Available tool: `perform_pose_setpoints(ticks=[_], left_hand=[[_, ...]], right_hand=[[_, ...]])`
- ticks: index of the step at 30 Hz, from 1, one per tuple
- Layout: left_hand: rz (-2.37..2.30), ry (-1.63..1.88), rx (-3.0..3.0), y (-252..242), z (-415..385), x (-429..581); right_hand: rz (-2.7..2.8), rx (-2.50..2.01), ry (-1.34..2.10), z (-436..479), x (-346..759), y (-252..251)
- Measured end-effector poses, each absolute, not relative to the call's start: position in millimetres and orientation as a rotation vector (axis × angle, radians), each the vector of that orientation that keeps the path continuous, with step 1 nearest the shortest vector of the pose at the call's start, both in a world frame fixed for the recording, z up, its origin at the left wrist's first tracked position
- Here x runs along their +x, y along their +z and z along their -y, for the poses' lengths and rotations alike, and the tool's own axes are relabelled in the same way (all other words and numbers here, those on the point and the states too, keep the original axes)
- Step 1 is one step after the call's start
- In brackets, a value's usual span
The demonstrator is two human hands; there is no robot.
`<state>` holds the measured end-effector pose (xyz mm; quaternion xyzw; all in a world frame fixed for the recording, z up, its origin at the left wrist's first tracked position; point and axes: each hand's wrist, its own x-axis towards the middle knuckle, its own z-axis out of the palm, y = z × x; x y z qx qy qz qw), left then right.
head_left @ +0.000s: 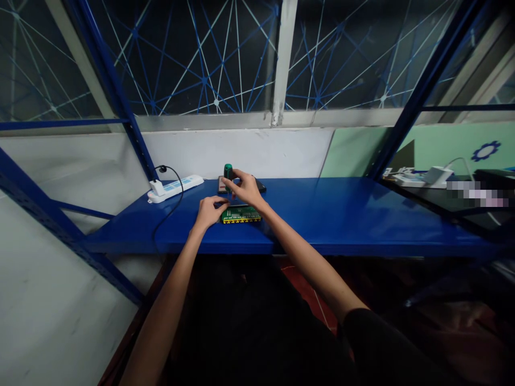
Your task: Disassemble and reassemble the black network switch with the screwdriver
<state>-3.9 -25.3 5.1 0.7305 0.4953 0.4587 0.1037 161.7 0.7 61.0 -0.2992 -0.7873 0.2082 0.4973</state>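
Note:
My right hand [247,190] is closed around a screwdriver [228,171] with a green and black handle, held upright. Its tip is hidden behind my fingers. Below it, near the front of the blue bench, lies a green circuit board [242,214] with a row of yellow ports along its front edge. My left hand [208,212] grips the board at its left side, fingers bent and thumb stretched toward the right. A flat dark object [260,187] lies just behind the board, partly covered by my right hand.
A white power strip [181,186] with a plug and black cable [169,217] sits at the bench's left end. Blue shelf posts [120,91] rise on both sides. Another power strip [426,179] lies on a dark surface at right. A windowed wall stands behind the bench [322,214].

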Motion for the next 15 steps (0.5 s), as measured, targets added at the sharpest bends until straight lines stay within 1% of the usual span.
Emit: perform_pose_setpoints(ticks=[3,6,10,15], left_hand=[[-1.454,1.372,2.134,5.0,26.0,-3.1],[-1.431,1.4,2.143,4.9,26.8,-2.5],[-1.375,1.382,2.189,5.8,27.2,-2.5],[-1.439,1.39,2.152,5.7,25.6,-3.6]], right_hand=[[1.919,-0.773,0.395,-3.9,160.1,60.2],[1.905,-0.789,0.389,-7.8,159.3,58.5],[1.886,-0.76,0.514,-9.0,160.1,57.5],[1.862,-0.644,0.717,-5.8,157.6,55.7]])
